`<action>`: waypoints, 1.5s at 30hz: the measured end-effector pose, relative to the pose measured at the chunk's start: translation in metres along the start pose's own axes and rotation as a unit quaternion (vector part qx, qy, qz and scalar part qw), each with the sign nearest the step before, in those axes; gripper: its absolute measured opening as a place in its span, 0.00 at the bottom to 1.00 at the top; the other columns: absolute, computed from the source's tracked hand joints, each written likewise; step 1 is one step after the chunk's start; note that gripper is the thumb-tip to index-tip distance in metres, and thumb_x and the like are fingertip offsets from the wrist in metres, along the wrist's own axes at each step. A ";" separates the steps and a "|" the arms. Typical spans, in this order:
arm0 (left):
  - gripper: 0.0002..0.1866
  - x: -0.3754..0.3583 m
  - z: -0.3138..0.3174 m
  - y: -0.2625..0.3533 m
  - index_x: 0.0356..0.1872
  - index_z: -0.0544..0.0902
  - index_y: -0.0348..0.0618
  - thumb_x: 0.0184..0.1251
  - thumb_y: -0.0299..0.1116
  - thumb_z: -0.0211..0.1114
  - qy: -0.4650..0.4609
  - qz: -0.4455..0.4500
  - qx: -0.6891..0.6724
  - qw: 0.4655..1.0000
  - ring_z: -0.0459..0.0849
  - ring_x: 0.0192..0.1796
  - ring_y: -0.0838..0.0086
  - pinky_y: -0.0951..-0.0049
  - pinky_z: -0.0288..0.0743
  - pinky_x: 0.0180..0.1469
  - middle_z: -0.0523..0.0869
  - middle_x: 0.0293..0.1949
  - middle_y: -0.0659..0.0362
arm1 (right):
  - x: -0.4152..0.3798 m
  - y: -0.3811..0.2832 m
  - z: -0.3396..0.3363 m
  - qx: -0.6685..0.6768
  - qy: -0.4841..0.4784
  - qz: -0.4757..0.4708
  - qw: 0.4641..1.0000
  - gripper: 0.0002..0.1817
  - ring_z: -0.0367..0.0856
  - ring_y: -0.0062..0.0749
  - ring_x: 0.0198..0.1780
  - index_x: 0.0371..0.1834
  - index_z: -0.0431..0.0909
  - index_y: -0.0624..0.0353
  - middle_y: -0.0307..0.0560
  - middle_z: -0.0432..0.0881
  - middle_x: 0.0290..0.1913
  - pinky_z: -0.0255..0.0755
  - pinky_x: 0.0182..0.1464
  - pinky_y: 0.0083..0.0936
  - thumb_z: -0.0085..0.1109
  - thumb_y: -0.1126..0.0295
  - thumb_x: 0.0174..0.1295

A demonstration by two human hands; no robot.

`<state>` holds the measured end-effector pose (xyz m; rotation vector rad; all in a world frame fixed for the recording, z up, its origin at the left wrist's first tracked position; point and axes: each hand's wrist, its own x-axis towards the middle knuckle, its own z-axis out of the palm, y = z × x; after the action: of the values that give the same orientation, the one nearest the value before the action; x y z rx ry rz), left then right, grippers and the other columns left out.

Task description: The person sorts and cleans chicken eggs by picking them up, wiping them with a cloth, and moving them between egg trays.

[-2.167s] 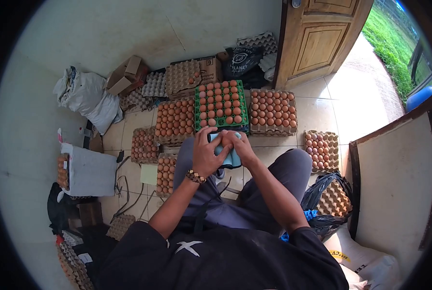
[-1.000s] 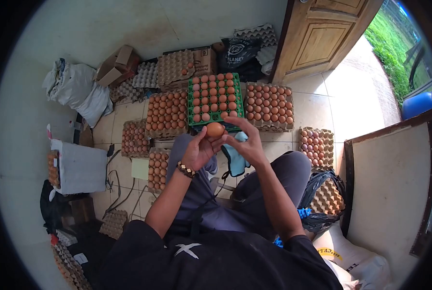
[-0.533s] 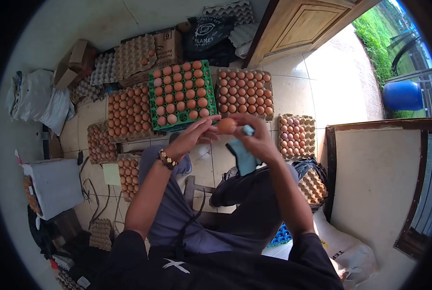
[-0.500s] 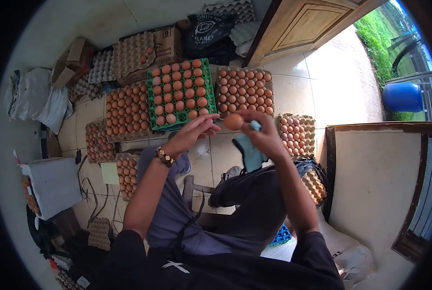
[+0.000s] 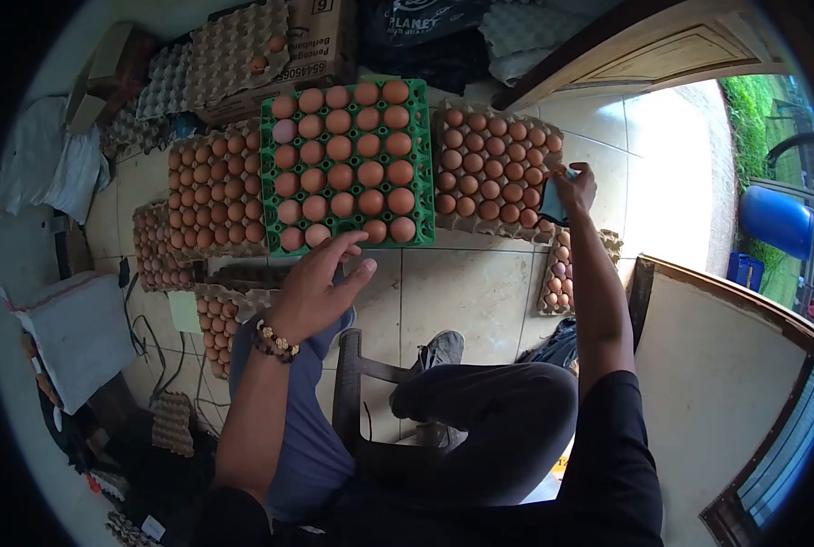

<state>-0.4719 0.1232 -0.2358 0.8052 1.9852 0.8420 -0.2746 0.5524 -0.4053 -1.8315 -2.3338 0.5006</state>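
Observation:
My left hand [image 5: 319, 283] is open and empty, its fingers stretched toward the near edge of a green plastic egg tray [image 5: 422, 239]. Brown eggs [image 5: 340, 176] fill most of its cups, and my fingertips hide part of the front row. Out to the right, my right hand [image 5: 575, 191] grips a light blue cloth [image 5: 554, 202] at the right edge of a cardboard egg tray [image 5: 482, 228]. That tray carries rows of brown eggs [image 5: 490, 190]. Whether an egg is also in my right fingers is hidden.
More cardboard trays of eggs [image 5: 216, 193] stand on the left. Behind the green tray is a cardboard box [image 5: 327, 55] with egg trays [image 5: 238, 55] on it. A wooden door [image 5: 644, 50] stands open at the right, with a blue barrel [image 5: 777, 221] outside. My knees are in front.
My right hand has moved right with the cloth, from beside my left hand to the right cardboard tray. The egg it held is no longer visible there. My left hand has shifted left and down.

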 end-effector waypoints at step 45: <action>0.24 0.022 -0.025 -0.135 0.48 0.83 0.36 0.53 0.42 0.74 0.262 -0.224 -0.011 0.939 0.88 0.43 0.58 0.59 0.83 0.45 0.87 0.35 0.49 | -0.282 -0.119 -0.134 0.235 -0.274 -0.245 0.900 0.21 0.82 0.48 0.49 0.51 0.79 0.60 0.56 0.83 0.45 0.74 0.51 0.38 0.60 0.77 0.50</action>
<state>-0.5344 0.0565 -0.3408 0.0859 2.4833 0.8542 -0.2720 0.2799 -0.2119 -0.9107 -2.5404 1.4830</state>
